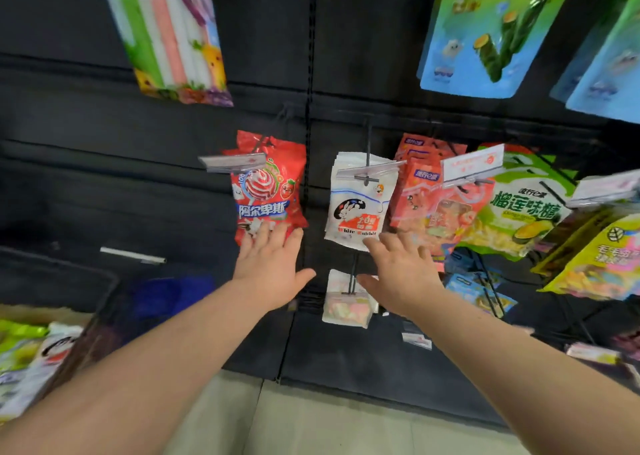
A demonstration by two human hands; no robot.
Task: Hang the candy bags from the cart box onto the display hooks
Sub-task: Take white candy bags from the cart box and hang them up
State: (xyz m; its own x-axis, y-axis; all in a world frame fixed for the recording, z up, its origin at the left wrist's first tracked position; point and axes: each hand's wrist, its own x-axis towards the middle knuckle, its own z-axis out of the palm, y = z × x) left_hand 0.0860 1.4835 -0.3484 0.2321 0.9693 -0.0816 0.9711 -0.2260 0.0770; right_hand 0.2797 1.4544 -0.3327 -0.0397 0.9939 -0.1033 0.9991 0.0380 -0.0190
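Hands both spread, holding nothing: left hand (272, 269) at the lower edge of the red candy bag (268, 184), right hand (401, 272) just under the white candy bag (360, 205). Bare black panel (317, 212) separates those bags; cart box (41, 314) sits lower left.

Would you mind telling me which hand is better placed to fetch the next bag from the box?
Left, probably: the box is at lower left, nearer the left hand, which is open and empty. The right hand, also empty, is farther, by the white bag.
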